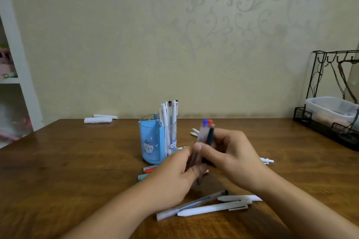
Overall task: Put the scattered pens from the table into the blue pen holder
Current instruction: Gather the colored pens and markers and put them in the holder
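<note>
I have both my left hand [174, 169] and right hand [229, 153] clamped mid-barrel on a bundle of pens [204, 137] just right of the blue pen holder [150, 141]: light, stiff, probably slippery

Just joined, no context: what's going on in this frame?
A person is tidying pens into the blue pen holder, which already has several white pens standing in it. Both hands hold a small bundle of pens upright just right of the holder: the right hand grips it, and the left hand holds its lower end. More pens lie loose on the wooden table, including a few white ones near the person.
</note>
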